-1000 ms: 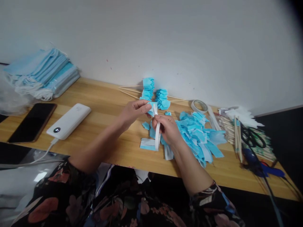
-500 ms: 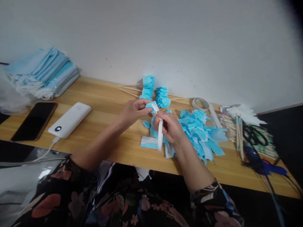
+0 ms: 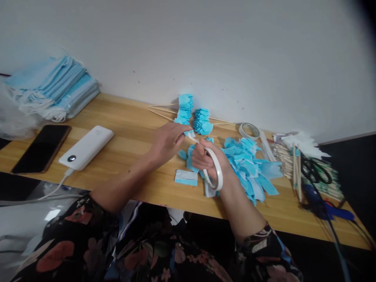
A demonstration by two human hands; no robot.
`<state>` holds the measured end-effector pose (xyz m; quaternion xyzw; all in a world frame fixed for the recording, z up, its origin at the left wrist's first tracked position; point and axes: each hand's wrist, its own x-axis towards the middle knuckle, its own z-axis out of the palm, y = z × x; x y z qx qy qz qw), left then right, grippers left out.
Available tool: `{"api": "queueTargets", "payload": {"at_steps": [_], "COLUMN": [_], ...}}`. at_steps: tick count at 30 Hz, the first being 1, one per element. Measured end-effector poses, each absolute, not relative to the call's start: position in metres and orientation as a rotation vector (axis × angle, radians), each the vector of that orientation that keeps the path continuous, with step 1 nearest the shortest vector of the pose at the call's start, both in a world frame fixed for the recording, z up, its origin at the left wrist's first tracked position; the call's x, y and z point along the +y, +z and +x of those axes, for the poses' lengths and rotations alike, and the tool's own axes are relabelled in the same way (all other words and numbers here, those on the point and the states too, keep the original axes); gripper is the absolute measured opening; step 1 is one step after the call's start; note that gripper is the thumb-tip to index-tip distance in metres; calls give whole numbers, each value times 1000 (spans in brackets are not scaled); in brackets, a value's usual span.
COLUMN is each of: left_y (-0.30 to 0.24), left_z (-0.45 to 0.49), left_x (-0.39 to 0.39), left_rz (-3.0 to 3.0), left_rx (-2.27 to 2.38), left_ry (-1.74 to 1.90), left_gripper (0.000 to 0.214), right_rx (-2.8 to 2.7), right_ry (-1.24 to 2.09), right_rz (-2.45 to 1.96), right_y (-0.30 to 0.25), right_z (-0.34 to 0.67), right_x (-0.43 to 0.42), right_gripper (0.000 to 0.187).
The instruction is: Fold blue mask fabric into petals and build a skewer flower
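Note:
My left hand [image 3: 169,141] pinches a small blue fabric piece [image 3: 189,133] between thumb and fingers. My right hand [image 3: 212,158] is closed on a roll of white tape [image 3: 217,172], which hangs on edge against the palm and wrist. A short strip of tape runs from the roll to the blue piece. Below the hands, a flat blue-and-grey strip [image 3: 186,178] lies on the table. To the right is a loose pile of blue fabric pieces [image 3: 242,160]. Behind the hands stand blue ruffled bundles [image 3: 202,121] on thin wooden sticks.
A phone [image 3: 41,149] and a white power bank [image 3: 86,147] with a cable lie left. Stacked blue face masks [image 3: 58,86] sit at the back left. On the right are another tape roll [image 3: 249,131], black-handled scissors [image 3: 317,170] and a blue glue gun [image 3: 337,211].
My right hand has turned, bringing the tape roll from edge-on to showing its ring. My left hand has rotated over the blue piece, its back now facing up.

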<state>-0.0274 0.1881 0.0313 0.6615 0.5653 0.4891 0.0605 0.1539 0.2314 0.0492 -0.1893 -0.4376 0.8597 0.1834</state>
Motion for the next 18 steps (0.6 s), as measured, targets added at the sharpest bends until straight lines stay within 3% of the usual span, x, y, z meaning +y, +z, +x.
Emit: {"api": "queueTargets", "payload": {"at_steps": [4,12,18], "left_y": [30,35,36], "left_z": [-28,-35,-38], "left_x": [191,197,196], "left_rz": [1894,1483,1466], "left_rx": [1707,1139,1255], "left_ry": [1407,1402,1416], "left_gripper": [31,33,29], "right_rx": [-1252,-1328,-1420], "right_ry": [2382,2294,2290], "right_rz": [-584,-614,-659], "right_y": [54,60,68], "right_z": [154,158,159], "right_x": [231,236,241], "right_gripper": [41,41,50]}}
